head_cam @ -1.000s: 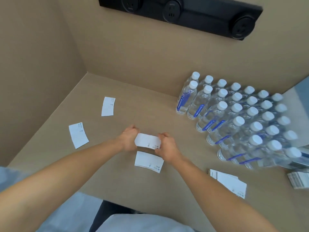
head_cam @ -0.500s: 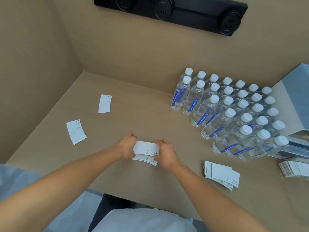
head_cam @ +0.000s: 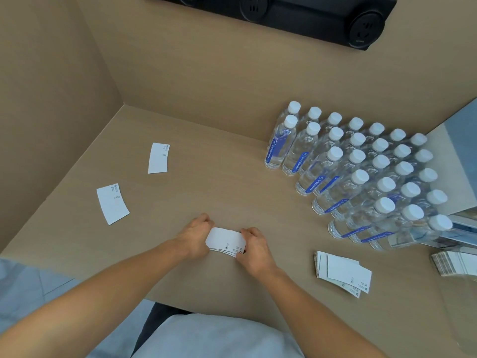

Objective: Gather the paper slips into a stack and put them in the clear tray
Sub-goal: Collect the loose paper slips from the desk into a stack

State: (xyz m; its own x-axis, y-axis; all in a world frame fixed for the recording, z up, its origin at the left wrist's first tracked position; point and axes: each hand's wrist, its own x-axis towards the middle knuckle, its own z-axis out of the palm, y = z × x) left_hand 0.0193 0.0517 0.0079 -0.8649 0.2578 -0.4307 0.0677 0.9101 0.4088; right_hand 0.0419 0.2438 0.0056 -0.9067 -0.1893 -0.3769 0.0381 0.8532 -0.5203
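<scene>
My left hand (head_cam: 194, 236) and my right hand (head_cam: 254, 248) grip the two short ends of a small stack of white paper slips (head_cam: 225, 241) low over the desk near its front edge. A single slip (head_cam: 112, 203) lies flat to the left. Farther back lies another single slip (head_cam: 158, 158). A fanned pile of slips (head_cam: 342, 272) rests on the desk to my right. At the far right edge a further bundle of slips (head_cam: 453, 262) sits in what looks like a clear tray, whose edges are hard to make out.
Several rows of capped water bottles (head_cam: 361, 171) stand at the right rear. Cardboard-coloured walls close off the back and left. A black socket strip (head_cam: 309, 14) hangs on the back wall. A pale box (head_cam: 456, 161) stands behind the bottles. The tan desk (head_cam: 206, 192) ends just before my body.
The slip held in both hands came down onto the slip that lay on the desk below it; both are now gripped together as one small stack. The camera shifted slightly.
</scene>
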